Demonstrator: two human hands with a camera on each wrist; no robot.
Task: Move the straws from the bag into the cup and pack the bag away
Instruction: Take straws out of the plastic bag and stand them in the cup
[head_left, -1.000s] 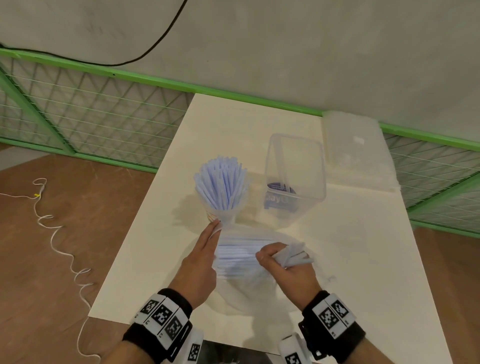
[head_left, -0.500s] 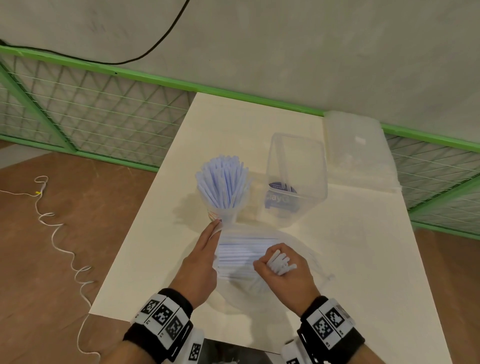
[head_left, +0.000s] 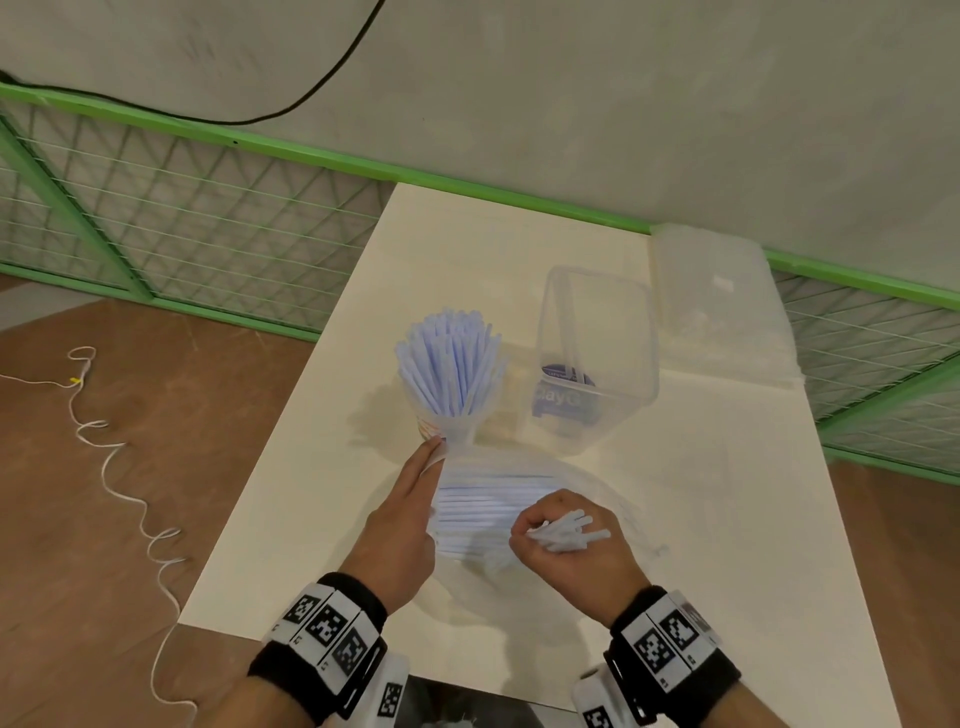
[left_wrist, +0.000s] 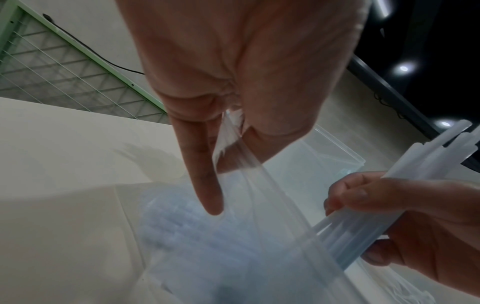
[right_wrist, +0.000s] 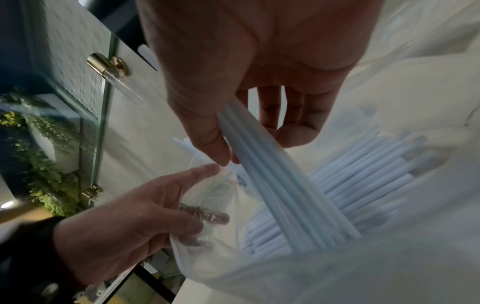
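So the right hand (head_left: 571, 540) was wrapped around a small bunch of straws (head_left: 566, 531), their lower ends still down inside the clear bag (head_left: 597, 483) on the table (head_left: 701, 519). The left hand (head_left: 400, 525) pinched the bag's open edge, index finger stretched out toward the cup (head_left: 441, 431). That cup was already stuffed with upright straws, right behind the bag. More straws lay flat in the bag. A clear plastic tub (head_left: 597, 358) sat just beside the cup.

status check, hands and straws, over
Left hand pinches the clear plastic bag open. Right hand grips a bundle of pale blue straws, ends still in bag. Paper cup nearly full; path clear.
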